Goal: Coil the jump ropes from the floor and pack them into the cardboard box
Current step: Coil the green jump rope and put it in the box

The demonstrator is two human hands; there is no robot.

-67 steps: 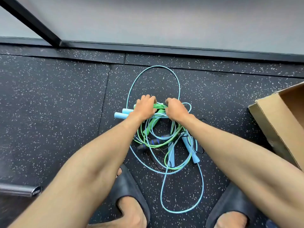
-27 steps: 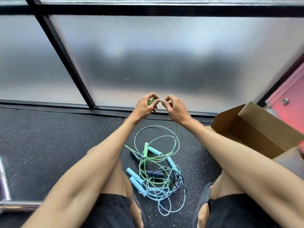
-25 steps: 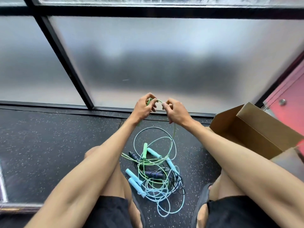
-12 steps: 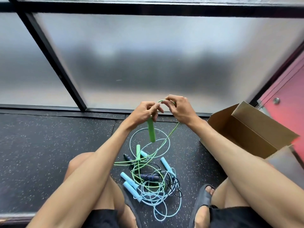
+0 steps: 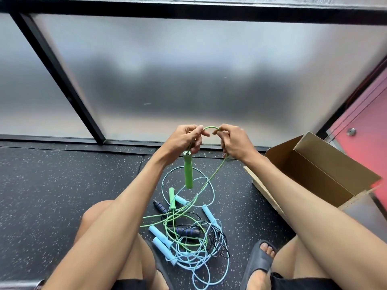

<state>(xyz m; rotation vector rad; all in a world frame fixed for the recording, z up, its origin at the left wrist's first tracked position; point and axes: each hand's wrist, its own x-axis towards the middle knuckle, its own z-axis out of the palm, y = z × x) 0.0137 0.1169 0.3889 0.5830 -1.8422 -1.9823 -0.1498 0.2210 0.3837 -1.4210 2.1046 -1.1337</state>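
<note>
Surface: speckled black floor (image 5: 52, 195); frosted glass wall (image 5: 188, 70) stood far.
Right: cardboard box (image 5: 314, 164) lay open.
Near: jump ropes (image 5: 188, 230) lay tangled.
Hands: left hand (image 5: 184, 139) and right hand (image 5: 234, 143) pinched green rope (image 5: 187, 174).

one head cam, wide-angle, looks fwd & down, close over floor (image 5: 52, 195).

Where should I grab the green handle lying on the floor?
Probably around its far half, reaching down from above. The green handle on the floor lies flat with that end free, while its near end runs into the tangled ropes and a light blue handle lies close beside it.
</note>
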